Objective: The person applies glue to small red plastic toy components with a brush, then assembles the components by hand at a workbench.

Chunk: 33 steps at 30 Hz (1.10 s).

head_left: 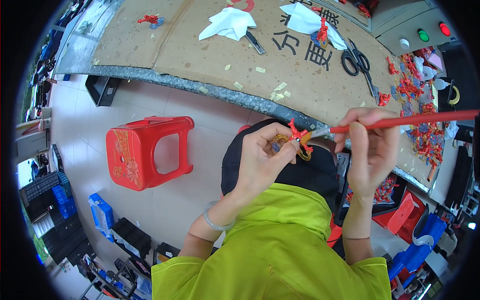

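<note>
My left hand (267,157) pinches a small red figurine (298,134) with clear and yellowish parts, above my lap near the table's edge. A paintbrush (415,120) with a long red handle lies in the grip of my right hand (370,145). Its bristle tip meets the figurine, or comes very close to it; the fingers partly hide the spot. On the cardboard-covered table (200,55) ahead stands another red figurine (322,34) beside a white cloth (305,20). A pair of black-handled scissors (356,62) rests to its right.
Many red figurines (425,115) are heaped at the table's right. A second white cloth (227,24) lies by a cutter knife (255,42). A box with round buttons (423,35) stands at the far right. A red stool (145,150) is on the floor, and a black tray (345,200) of figurines sits below.
</note>
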### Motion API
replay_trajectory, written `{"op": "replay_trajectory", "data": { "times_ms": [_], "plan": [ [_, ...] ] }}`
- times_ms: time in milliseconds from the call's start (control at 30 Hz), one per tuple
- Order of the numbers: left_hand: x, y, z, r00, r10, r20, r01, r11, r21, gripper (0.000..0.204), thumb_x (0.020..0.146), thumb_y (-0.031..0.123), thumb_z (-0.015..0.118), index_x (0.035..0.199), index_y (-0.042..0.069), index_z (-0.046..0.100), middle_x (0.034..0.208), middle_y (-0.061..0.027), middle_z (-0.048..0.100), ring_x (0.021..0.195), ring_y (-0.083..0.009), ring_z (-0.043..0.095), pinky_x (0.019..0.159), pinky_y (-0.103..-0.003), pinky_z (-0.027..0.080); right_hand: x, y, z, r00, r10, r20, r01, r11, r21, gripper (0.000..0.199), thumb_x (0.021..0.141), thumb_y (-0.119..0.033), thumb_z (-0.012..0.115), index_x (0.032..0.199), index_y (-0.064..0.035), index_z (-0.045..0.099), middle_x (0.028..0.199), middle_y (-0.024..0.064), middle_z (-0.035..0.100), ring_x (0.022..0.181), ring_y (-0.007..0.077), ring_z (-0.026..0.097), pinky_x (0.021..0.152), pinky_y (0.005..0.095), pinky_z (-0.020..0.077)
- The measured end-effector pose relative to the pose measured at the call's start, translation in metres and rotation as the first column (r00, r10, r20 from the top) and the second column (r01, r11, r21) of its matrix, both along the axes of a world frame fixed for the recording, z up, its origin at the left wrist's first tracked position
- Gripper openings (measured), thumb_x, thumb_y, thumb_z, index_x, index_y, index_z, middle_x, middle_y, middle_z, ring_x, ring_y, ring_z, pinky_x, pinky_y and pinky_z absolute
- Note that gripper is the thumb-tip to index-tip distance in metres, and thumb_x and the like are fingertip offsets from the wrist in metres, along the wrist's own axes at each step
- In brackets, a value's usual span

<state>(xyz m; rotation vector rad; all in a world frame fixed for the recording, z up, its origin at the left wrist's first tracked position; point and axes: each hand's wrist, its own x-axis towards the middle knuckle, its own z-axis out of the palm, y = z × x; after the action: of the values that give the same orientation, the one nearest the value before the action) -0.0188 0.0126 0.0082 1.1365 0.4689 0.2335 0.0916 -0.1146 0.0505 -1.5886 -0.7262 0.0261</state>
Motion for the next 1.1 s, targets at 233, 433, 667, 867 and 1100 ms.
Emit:
{"op": "replay_trajectory", "data": {
  "times_ms": [233,433,667,867,1100],
  "plan": [
    [0.002,0.001,0.003,0.996,-0.078,-0.047,0.073,0.992,-0.099,0.007,0.085,0.004,0.058,0.086,-0.002,0.061,0.072,-0.0050,0.062,0.058,-0.0071,0.056,0.053,-0.019,0.042,-0.009,-0.005,0.009,0.984,0.033,-0.174,-0.008,0.990,0.143,0.019,0.088,0.008,0.049,0.103,0.0004,0.043,0.087,0.0131,0.057,0.064,0.0107,0.057,0.052,0.0189,0.0458],
    [0.001,-0.001,-0.003,0.996,-0.086,-0.031,0.082,0.989,-0.126,0.008,0.085,0.005,0.058,0.087,-0.002,0.060,0.073,-0.0058,0.062,0.061,-0.0078,0.057,0.053,-0.020,0.042,0.024,-0.001,-0.008,0.959,-0.271,0.076,0.281,0.911,-0.301,0.015,0.085,0.000,0.058,0.099,0.0030,0.056,0.072,0.0069,0.060,0.055,0.0100,0.057,0.051,0.0242,0.0442],
    [0.005,-0.007,0.004,0.998,-0.057,-0.009,0.057,0.996,-0.062,0.008,0.088,0.004,0.055,0.089,-0.003,0.059,0.078,-0.0075,0.062,0.065,-0.0095,0.057,0.057,-0.022,0.044,0.072,-0.008,-0.034,0.921,-0.319,0.224,0.385,0.654,-0.652,0.028,0.084,-0.012,0.062,0.108,0.0033,0.059,0.067,0.0120,0.059,0.054,0.0208,0.057,0.054,0.0333,0.0441],
    [0.007,-0.012,-0.001,1.000,-0.024,-0.003,0.024,0.999,0.023,0.010,0.085,-0.002,0.055,0.095,-0.005,0.058,0.084,-0.0078,0.061,0.071,-0.0092,0.058,0.062,-0.022,0.046,0.033,-0.010,-0.006,0.927,-0.281,0.249,0.367,0.819,-0.441,0.024,0.083,-0.009,0.063,0.105,0.0005,0.064,0.080,0.0101,0.061,0.063,0.0135,0.056,0.058,0.0254,0.0436],
    [0.016,-0.031,-0.007,0.995,0.058,0.087,-0.083,0.945,0.316,0.034,0.078,-0.003,0.065,0.109,-0.004,0.052,0.088,-0.0095,0.064,0.081,-0.0111,0.062,0.071,-0.024,0.050,0.008,-0.021,-0.018,0.914,0.041,-0.404,-0.172,0.940,-0.295,0.011,0.082,-0.005,0.067,0.091,-0.0003,0.070,0.078,0.0036,0.062,0.068,0.0067,0.054,0.060,0.0205,0.0415]
  ]
}}
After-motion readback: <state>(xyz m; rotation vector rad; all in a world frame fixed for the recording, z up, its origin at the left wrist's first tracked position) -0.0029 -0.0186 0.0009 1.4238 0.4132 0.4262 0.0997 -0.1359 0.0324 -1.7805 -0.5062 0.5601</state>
